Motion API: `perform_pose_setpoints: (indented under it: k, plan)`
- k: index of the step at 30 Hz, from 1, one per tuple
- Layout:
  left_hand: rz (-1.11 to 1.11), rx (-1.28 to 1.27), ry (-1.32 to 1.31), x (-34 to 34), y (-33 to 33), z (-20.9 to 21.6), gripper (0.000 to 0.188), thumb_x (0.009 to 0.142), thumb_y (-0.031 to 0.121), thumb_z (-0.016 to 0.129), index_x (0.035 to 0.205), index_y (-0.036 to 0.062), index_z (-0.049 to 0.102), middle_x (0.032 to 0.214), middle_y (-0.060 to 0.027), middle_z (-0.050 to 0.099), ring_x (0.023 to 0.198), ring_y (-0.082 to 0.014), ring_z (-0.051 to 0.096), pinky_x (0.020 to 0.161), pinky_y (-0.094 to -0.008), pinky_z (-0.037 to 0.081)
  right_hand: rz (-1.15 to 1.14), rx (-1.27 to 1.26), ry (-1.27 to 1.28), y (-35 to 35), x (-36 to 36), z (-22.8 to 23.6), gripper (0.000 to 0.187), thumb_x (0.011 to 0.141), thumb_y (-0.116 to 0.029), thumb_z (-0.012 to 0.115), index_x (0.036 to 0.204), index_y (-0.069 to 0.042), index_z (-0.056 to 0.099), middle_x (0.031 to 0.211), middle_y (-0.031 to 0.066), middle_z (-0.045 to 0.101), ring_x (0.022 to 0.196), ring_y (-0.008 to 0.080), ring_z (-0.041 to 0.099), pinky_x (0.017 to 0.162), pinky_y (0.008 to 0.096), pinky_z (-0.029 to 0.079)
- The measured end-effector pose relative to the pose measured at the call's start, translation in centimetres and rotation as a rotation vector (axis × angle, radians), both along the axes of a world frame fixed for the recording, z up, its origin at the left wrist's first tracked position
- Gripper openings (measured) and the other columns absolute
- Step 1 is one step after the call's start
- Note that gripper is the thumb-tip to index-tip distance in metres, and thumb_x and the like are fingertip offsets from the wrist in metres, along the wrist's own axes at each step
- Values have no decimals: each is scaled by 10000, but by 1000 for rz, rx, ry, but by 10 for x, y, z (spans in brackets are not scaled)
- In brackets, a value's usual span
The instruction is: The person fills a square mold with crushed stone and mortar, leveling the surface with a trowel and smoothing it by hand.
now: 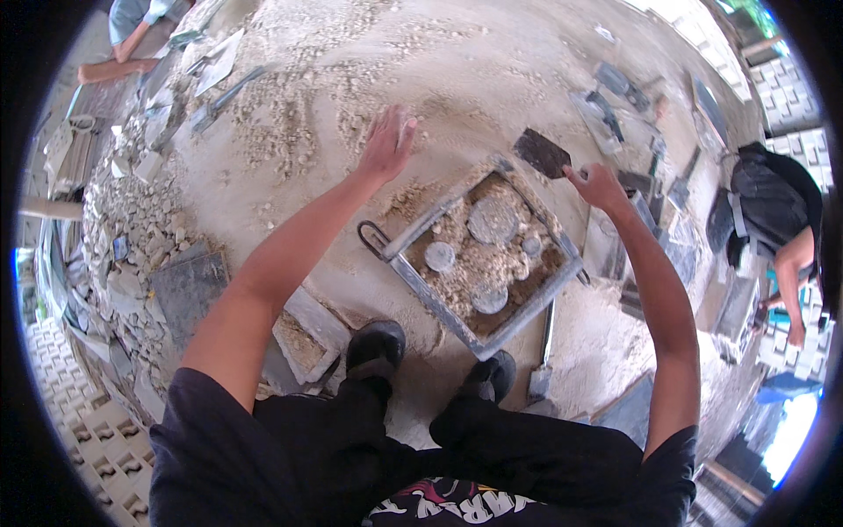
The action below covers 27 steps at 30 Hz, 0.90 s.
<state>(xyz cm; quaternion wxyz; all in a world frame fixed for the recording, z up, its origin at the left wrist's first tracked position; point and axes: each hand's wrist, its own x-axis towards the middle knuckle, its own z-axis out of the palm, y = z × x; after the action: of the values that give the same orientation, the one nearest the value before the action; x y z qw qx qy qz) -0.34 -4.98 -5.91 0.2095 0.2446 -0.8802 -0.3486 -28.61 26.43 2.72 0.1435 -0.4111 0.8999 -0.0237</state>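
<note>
Between my arms a square grey moulding frame (428, 312) sits on the sandy floor, in front of my shoes. Loose sand partly fills it, around several round grey discs; the largest disc (493, 220) is near the far corner. My right hand (599, 186) grips a trowel by its near end, and the dark, flat blade (543, 153) is just beyond the frame's far right corner. My left hand (386, 147) is stretched out over the sand beyond the frame, fingers extended, holding nothing visible. A wire loop handle (373, 235) sticks out from the frame's left corner.
Rubble and broken lumps (149, 228) are heaped on the left beside a dark flat board (189, 285). A shovel (211, 105) lies at the far left. More tools (606, 114) lie at the right. Other people crouch at the right (773, 211) and far left (132, 39).
</note>
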Motion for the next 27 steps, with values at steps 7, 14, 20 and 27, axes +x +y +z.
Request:
perform_pose_setpoints:
  k: [7, 14, 20, 27]
  plan:
    - [342, -23, -172, 35, -68, -40, 735, 1010, 518, 247, 1486, -40, 190, 1565, -221, 170, 1465, -348, 124, 1190, -450, 77, 329, 51, -145, -110, -11, -43, 668, 909, -578, 491, 779, 57, 654, 762, 293, 628, 747, 455, 623, 711, 503, 481]
    - [353, -38, -144, 20, -108, -67, 699, 1018, 485, 244, 1480, -38, 217, 1560, -227, 181, 1462, -338, 142, 1192, -446, 87, 461, 26, -273, -255, 73, -66, 634, 941, -548, 440, 883, 42, 666, 817, 273, 656, 808, 414, 654, 774, 494, 503]
    - [195, 0, -24, -1, -79, -60, 660, 1026, 432, 256, 1487, -37, 198, 1553, -246, 180, 1461, -358, 136, 1193, -437, 96, 472, -53, -255, -275, 88, -74, 614, 945, -535, 461, 899, 43, 662, 832, 260, 665, 796, 391, 664, 770, 474, 516]
    - [49, -124, 12, -15, -44, -17, 644, 1032, 410, 246, 1476, -55, 201, 1542, -249, 204, 1458, -357, 146, 1194, -446, 97, 411, -80, -311, -238, 68, -44, 635, 923, -558, 505, 795, 51, 630, 755, 274, 626, 728, 374, 643, 696, 454, 493]
